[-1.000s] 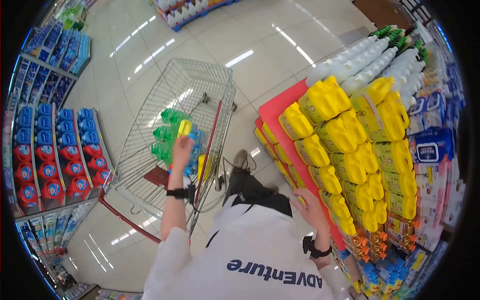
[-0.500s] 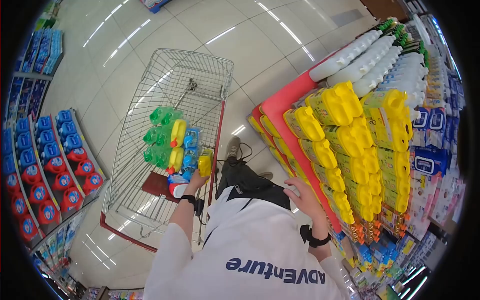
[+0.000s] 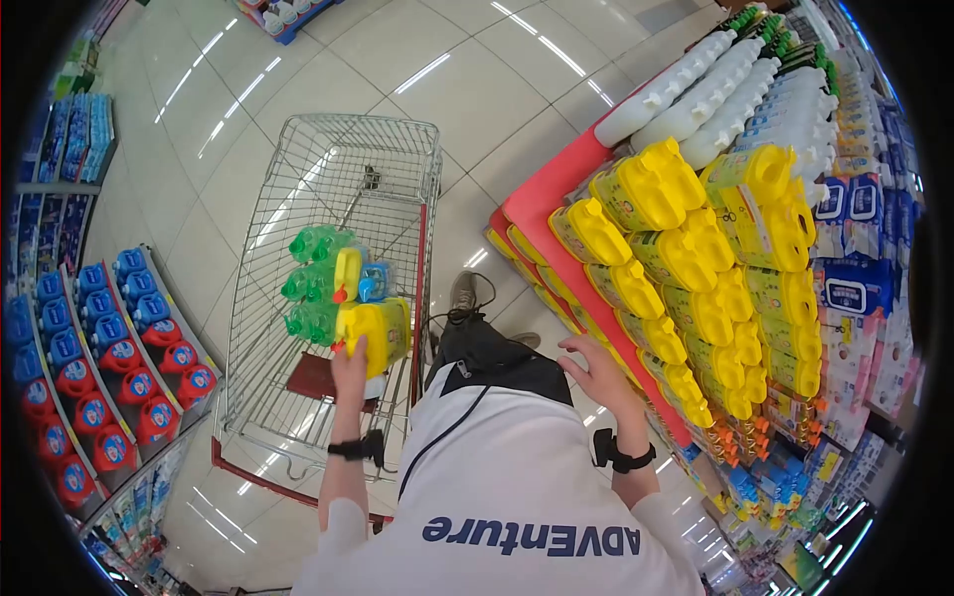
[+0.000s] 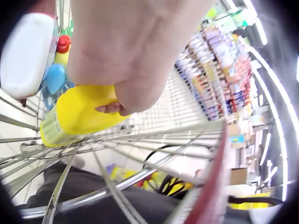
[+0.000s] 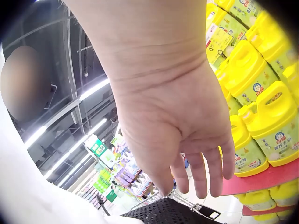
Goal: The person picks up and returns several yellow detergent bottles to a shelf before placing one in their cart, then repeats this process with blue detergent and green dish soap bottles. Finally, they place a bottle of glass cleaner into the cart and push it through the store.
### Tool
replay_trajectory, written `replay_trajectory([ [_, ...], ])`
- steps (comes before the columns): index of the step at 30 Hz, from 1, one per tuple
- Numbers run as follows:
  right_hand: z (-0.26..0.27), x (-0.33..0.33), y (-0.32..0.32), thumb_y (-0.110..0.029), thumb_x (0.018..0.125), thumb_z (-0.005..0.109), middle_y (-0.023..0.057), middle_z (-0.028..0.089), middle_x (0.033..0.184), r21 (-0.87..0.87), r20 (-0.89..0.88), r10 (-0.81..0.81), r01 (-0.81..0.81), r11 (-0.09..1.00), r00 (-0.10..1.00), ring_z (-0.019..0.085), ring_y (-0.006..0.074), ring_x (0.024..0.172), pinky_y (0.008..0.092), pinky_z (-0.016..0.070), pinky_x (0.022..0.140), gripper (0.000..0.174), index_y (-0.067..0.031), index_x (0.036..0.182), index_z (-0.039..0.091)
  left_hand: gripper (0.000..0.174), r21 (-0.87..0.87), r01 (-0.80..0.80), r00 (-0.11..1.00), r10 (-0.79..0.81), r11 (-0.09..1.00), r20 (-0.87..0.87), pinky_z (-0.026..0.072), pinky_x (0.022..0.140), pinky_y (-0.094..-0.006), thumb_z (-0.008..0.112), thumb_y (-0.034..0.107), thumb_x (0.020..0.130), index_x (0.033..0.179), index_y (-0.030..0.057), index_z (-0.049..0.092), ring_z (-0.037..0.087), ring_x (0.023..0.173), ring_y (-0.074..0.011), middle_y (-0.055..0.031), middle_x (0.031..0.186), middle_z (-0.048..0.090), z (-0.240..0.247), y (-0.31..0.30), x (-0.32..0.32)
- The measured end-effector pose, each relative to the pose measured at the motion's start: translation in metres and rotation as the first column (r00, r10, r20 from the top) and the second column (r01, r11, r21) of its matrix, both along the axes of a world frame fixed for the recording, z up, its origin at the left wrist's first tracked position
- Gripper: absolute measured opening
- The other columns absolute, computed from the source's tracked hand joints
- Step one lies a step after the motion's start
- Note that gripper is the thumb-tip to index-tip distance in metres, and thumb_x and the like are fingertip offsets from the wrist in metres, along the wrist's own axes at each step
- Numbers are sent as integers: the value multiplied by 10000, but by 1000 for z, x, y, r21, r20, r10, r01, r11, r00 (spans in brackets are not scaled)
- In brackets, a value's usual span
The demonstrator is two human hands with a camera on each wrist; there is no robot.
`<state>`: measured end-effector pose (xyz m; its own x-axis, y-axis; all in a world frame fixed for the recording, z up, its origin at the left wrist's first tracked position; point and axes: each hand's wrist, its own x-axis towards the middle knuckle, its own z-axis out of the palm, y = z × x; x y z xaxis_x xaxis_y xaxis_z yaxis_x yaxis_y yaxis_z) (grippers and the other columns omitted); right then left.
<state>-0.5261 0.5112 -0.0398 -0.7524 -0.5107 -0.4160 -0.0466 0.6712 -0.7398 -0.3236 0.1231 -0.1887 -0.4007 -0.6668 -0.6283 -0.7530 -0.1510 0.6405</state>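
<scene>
Your left hand point(image 3: 350, 370) has its fingers curled on the yellow detergent jug point(image 3: 383, 330), inside the shopping cart point(image 3: 424, 238) near its side; can't tell if it's seated. Best set it flat before releasing, clear of the blue bottle point(image 3: 374, 282). Cart also carries green bottles point(image 3: 316, 284). Right hand point(image 3: 596, 373): fingers loose, empty.

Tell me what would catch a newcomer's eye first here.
First, probably the bank of yellow jugs piled on a red stand at the right of the head view. Next, the left hand gripping another yellow jug in the cart, beside green bottles. Then the red jugs and blue jugs in rows on the left.
</scene>
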Motion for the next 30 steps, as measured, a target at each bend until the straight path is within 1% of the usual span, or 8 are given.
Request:
replay_trajectory([
  [1,-5,0,0,-198,911,673,154,642,1078,-23,-9,22,-22,999,1000,620,329,1018,369,490,881,265,-10,1094,632,271,-7,-15,999,15,1000,-36,356,522,-235,696,293,922,962,26,684,460,600,-45,36,731,575,26,-6,-3],
  [8,-9,-6,5,-226,921,637,158,628,1055,-70,-70,102,-107,992,992,597,362,1011,415,493,864,255,-31,1086,628,262,-399,237,884,-367,886,-291,466,654,-256,717,207,898,965,-44,683,562,717,-76,-26,794,644,183,-12,-67],
  [14,-12,-2,29,-230,921,646,149,627,1049,-95,-93,-3,-6,995,996,612,329,992,394,494,847,263,-39,1099,619,262,-323,273,816,-395,906,-421,446,628,-258,702,238,913,915,-23,674,543,699,-73,-1,763,623,237,20,-158],
  [17,-12,8,44,-223,915,642,157,616,1045,-98,-115,-77,66,993,990,602,351,985,405,493,846,258,-35,1089,618,322,-205,341,812,-397,917,-428,420,588,-274,673,298,934,906,-23,674,525,656,-83,2,733,614,231,38,-207],
  [21,-8,28,55,-219,915,642,160,624,1050,-84,-106,-225,216,973,969,609,351,964,393,491,855,261,-31,1095,625,402,-438,451,680,-617,778,-396,399,553,-293,641,360,950,852,-30,650,501,593,-110,9,661,565,203,89,-283],
  [24,-7,43,62,-223,919,642,158,633,1056,-90,-121,-296,287,954,947,612,349,969,389,490,864,268,-26,1100,628,425,-431,538,613,-687,724,-389,382,542,-274,632,384,954,814,-17,639,490,586,-92,19,639,544,146,105,-336],
  [26,-2,53,65,-223,921,651,157,639,1061,-65,-118,-367,362,930,923,615,343,981,388,490,866,276,-17,1102,633,442,-133,597,638,-569,791,-520,353,524,-253,595,401,976,794,1,635,462,568,-69,23,616,522,114,115,-368],
  [30,-1,74,67,-222,924,660,158,650,1057,-33,-113,-521,520,853,846,624,337,986,383,497,853,276,-6,1093,641,444,-9,682,599,-566,731,-566,329,505,-241,546,407,1002,798,20,622,432,554,-53,30,609,495,84,138,-416],
])
